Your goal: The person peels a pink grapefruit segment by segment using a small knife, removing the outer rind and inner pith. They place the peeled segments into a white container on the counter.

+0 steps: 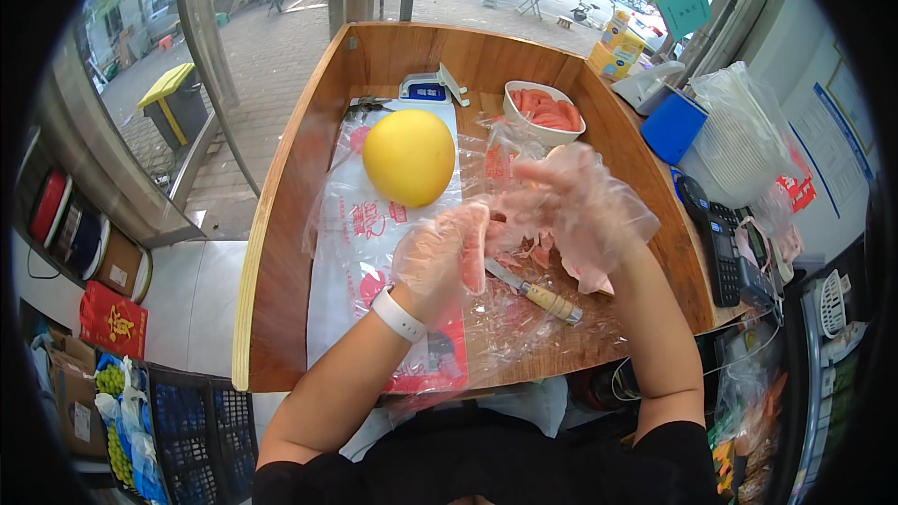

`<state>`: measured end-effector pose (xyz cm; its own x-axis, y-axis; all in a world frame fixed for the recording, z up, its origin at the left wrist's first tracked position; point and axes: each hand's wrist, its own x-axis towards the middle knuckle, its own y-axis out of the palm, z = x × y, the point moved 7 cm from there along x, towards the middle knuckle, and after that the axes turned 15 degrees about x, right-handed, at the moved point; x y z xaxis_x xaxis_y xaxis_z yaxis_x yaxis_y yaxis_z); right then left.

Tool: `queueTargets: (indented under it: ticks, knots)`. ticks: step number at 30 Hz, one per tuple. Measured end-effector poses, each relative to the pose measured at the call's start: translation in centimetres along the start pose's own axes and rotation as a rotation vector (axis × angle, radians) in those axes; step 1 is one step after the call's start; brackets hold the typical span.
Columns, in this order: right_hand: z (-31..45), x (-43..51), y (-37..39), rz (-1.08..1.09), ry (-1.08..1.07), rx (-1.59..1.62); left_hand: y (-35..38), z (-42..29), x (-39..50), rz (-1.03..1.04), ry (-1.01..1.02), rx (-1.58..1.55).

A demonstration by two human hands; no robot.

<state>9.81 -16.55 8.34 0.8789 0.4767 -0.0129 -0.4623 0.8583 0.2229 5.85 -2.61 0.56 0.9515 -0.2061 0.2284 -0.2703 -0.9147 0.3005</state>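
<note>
My left hand point(436, 256), in a clear plastic glove, grips a pink pomelo segment point(476, 250) with pale membrane along its edge. Motion blurs my right hand point(586, 203), also gloved; it is raised just right of the segment, and whether it holds anything is unclear. Beneath my hands lie torn pieces of pink peel and membrane point(540, 252) on clear plastic film. A wooden-handled knife point(551, 301) rests there, its blade towards my left hand. Beyond my left hand, a whole yellow pomelo point(409, 158) sits on printed plastic bags point(372, 224).
Peeled pink segments fill a white bowl point(510, 109) at the counter's back right. A small scale point(428, 90) and keys point(368, 105) lie at the back. Wooden walls point(463, 49) edge the counter. On the right ledge stand a telephone point(712, 245), a blue container point(673, 128) and bagged white containers point(733, 147).
</note>
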Motion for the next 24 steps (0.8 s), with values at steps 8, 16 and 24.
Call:
queueTargets:
  ticks: [8, 16, 24]
  knots:
    - [0.2, -3.5, 1.7, -0.044, 0.008, -1.274, -4.0, 3.2, 1.6, -0.306, 0.094, -0.176]
    - [-5.3, -6.4, 1.6, -0.014, 0.270, -1.460, -1.3, 0.1, -0.6, -0.196, -0.067, -0.286]
    - [-1.4, -8.9, 1.5, -0.275, -0.103, -0.647, -1.1, -1.5, -0.8, -0.200, -0.006, -0.051]
